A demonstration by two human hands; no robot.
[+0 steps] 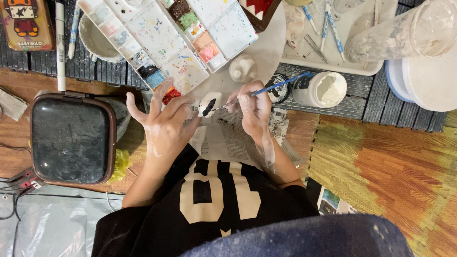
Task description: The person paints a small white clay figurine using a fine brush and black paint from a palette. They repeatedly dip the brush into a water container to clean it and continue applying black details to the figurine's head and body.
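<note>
My left hand (164, 121) pinches a small white clay piece (208, 104) that has a black painted patch on it. My right hand (254, 107) grips a thin blue-handled paintbrush (271, 87); its tip touches the black patch. Both hands are smeared with white paint. They hover over a sheet of newspaper (235, 143) on the floor, just above my lap in a black shirt with pale numerals.
A white paint palette (162, 43) with coloured wells lies behind the hands. A second white clay piece (243, 68) sits on a round white board. An open white paint jar (320, 89), a tray with brushes (333, 33), a black-lidded container (71, 138) at left.
</note>
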